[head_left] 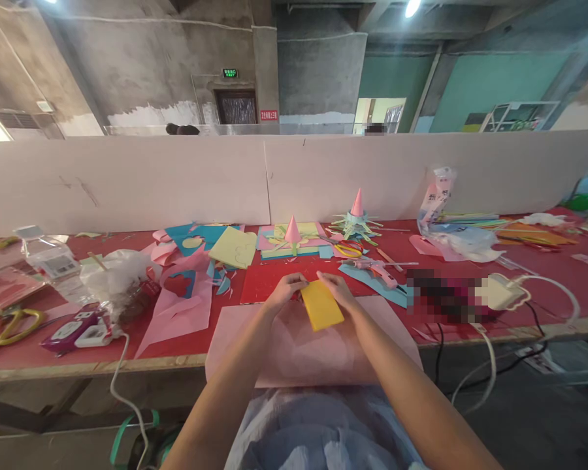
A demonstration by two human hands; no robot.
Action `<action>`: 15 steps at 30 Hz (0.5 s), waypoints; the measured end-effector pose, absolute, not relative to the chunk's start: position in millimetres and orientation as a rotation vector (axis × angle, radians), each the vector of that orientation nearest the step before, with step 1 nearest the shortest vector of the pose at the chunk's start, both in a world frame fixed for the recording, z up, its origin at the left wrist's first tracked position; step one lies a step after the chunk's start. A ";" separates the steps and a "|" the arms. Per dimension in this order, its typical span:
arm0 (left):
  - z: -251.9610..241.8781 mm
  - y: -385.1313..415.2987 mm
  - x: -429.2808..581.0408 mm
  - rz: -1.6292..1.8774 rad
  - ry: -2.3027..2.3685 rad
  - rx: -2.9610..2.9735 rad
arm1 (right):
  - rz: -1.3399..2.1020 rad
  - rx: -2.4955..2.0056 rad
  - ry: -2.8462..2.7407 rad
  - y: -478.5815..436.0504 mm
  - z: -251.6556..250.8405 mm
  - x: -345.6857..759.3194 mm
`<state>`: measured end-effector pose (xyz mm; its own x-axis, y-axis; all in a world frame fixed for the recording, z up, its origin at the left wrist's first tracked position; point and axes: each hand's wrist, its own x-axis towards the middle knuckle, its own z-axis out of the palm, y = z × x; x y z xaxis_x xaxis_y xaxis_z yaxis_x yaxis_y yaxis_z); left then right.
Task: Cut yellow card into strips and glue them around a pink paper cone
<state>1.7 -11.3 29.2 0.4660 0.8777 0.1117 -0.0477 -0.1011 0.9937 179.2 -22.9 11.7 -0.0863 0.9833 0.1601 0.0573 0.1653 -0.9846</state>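
A folded piece of yellow paper point(322, 307) is between my two hands, above a large pink sheet point(274, 352) at the table's front edge. My left hand point(288, 288) pinches its upper left corner with curled fingers. Along its upper right edge lies my right hand point(339, 290), gripping from that side. Just beyond is a red sheet point(259, 281). Farther back stand a pink paper cone point(293, 233) on layered paper and a second pink cone point(357, 203) in a ring of pale green strips.
Right of my hands lie a pink glue gun point(383, 273), red-and-yellow scissors point(349, 249) and a white charger point(502, 292) with cables. To the left are paper scraps point(191, 294), a purple power strip point(76, 333), a plastic bottle point(46, 254) and yellow-handled scissors point(22, 326). A pale partition point(176, 176) closes off the back.
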 end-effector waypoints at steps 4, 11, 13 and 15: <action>24.5 -9.5 3.7 0.911 0.843 1.531 | 0.937 -1.115 -1.553 -16.9 8.1 178.5; 22.5 -11.7 5.4 0.912 0.901 1.728 | 0.903 -1.086 -1.669 -19.5 7.1 180.1; 21.7 -11.5 4.7 0.918 0.891 1.728 | 0.932 -1.064 -1.676 -19.9 7.5 179.7; 20.4 -10.6 3.9 0.907 0.877 1.716 | 0.979 -1.051 -1.695 -18.7 6.6 179.9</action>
